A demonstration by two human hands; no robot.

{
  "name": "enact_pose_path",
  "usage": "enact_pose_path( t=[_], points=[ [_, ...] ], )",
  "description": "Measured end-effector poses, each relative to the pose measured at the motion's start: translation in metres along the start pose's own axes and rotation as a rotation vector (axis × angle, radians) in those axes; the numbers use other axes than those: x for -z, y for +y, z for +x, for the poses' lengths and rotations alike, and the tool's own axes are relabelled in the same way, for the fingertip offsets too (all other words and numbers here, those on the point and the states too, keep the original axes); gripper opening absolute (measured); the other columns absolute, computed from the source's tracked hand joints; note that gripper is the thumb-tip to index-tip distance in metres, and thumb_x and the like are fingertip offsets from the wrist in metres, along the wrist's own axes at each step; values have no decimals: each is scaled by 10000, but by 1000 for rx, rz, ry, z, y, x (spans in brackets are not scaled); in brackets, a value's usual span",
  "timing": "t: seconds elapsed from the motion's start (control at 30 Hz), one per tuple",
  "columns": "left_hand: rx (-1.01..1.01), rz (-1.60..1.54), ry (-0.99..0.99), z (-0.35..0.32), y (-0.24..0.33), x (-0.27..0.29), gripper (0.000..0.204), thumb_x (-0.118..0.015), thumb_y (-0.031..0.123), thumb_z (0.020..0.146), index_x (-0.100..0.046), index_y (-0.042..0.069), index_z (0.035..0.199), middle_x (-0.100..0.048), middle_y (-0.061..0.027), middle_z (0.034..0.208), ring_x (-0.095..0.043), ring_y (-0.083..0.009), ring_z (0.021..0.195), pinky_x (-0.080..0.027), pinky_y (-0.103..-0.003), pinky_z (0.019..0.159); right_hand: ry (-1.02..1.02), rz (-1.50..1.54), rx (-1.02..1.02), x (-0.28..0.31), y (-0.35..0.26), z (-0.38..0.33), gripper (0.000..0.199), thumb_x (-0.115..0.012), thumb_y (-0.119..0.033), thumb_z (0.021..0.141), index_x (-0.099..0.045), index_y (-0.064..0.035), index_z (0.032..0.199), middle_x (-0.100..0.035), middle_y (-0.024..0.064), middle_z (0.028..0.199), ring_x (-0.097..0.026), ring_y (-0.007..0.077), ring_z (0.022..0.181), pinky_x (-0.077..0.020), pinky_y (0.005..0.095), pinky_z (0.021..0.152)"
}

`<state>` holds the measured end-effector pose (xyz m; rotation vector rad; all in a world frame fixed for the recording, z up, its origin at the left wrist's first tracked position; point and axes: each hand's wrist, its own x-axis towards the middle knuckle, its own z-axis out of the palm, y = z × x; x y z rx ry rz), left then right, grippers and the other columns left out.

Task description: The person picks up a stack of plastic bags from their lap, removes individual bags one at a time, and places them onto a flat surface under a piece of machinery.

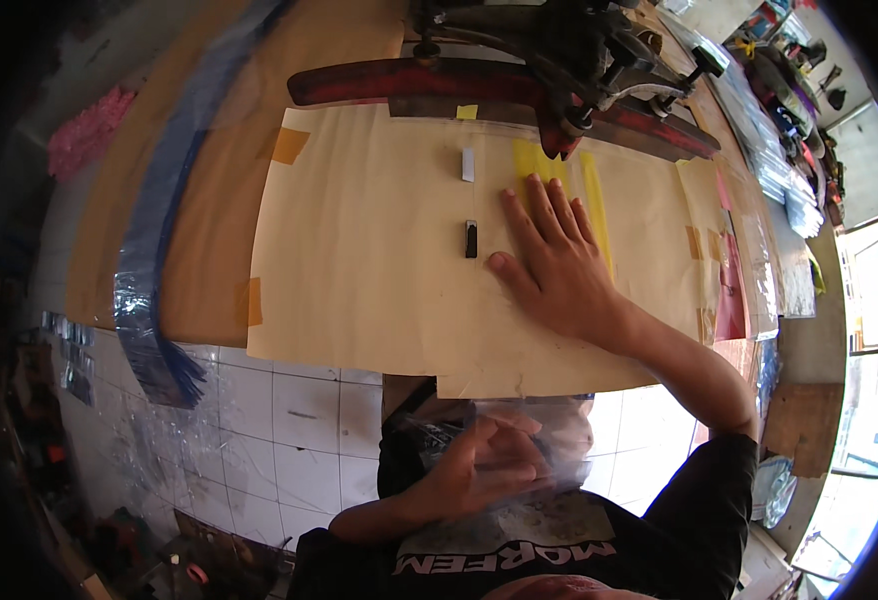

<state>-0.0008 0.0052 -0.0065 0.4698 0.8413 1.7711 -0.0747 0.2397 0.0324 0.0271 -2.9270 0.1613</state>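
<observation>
My right hand [559,262] lies flat with its fingers spread on a tan paper sheet [359,240] covering the tabletop. Its fingertips rest at a yellow strip [539,160]. Just left of it, a small black-and-silver piece [471,240] and a small whitish piece [468,165] sit on the paper. Below the table's front edge, close to my body, my left hand [489,455] is curled round clear plastic film [559,465]. The film partly veils its fingers.
A dark metal machine with a long red bar [409,82] spans the table's far edge. A stack of bluish plastic film [149,260] hangs over the left side. Pink wrap [89,130] lies at far left, clear plastic packs [774,160] at far right. White floor tiles [299,410] show below.
</observation>
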Motion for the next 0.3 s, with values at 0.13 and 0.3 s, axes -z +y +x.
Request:
enact_pose_path(
  t=[0.13, 0.3],
  points=[
    [43, -38, 33, 0, 3, -1, 477, -563, -84, 902, -349, 54, 1306, -600, -164, 1016, -642, -296, 1001, -526, -457, 927, -6, 22, 7, -1, -2, 4, 677, -427, -469, 967, -323, -15, 1458, -276, 319, 1481, -226, 495, 1393, -163, 552, 1145],
    [3, 78, -10, -1, 1, 2, 500, -579, -70, 903, -351, 78, 1322, -606, -195, 1064, -641, -304, 1028, -523, -452, 917, -20, 28, 17, 0, -3, 5, 694, -434, -494, 962, -324, -26, 1462, -273, 306, 1492, -215, 487, 1401, -150, 549, 1148]
  ],
)
